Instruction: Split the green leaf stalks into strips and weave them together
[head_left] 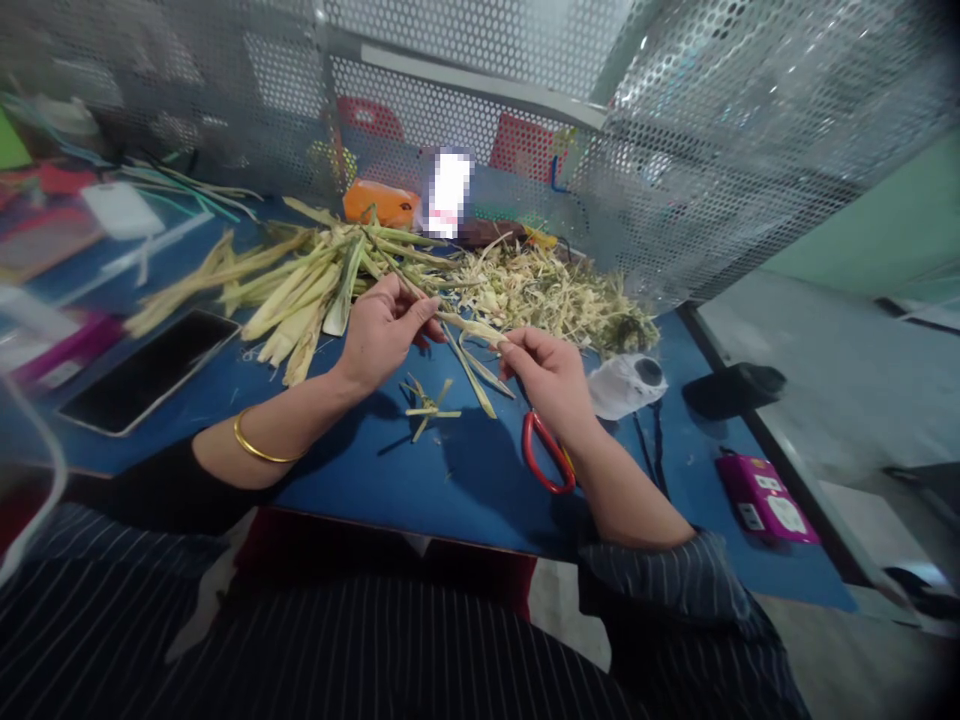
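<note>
Between my two hands stretches a pale dried husk strip (476, 328), held above the blue table. My left hand (386, 330) pinches its left end between thumb and fingers. Its right end sits in the fingertips of my right hand (547, 375). Loose green-yellow strips (472, 375) hang or lie just below the hands; I cannot tell which. Behind my left hand spreads a bundle of long husk leaves (300, 300). A heap of shredded husk bits (540, 290) lies behind my right hand. Red-handled scissors (547, 455) rest by my right wrist, their blades hidden.
Small cut scraps (427, 408) lie on the blue table (450, 500). A dark phone (154, 370) is at left. To the right are a white-wrapped roll (626, 385), a black cylinder (735, 390) and a purple box (766, 497). A perforated metal screen (480, 110) stands behind.
</note>
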